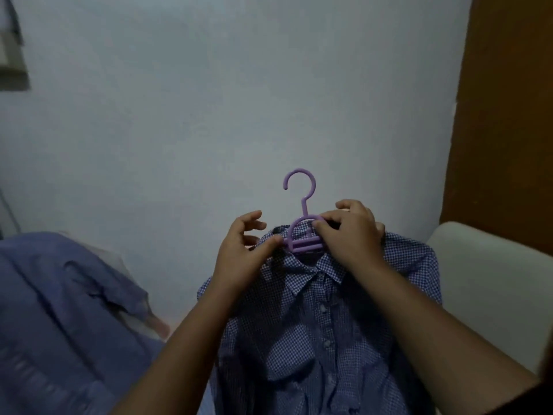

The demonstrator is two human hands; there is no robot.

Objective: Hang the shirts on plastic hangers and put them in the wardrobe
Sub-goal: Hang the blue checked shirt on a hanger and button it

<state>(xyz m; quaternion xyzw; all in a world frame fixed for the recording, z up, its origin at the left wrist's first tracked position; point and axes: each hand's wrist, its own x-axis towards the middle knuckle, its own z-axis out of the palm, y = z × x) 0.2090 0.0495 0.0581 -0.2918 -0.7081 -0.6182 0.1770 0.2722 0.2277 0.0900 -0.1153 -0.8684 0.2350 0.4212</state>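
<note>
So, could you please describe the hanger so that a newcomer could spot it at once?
Start at the pale wall and look down to the checked shirt held up before it. At its collar sits the hanger, gripped by the right hand and pinched by the left hand. It is the only lilac plastic piece.

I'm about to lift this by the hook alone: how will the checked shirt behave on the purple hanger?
The checked shirt looks thin and floppy, so it would likely drape. The purple hanger looks narrow, so the shoulders may sag or slip off.
</note>
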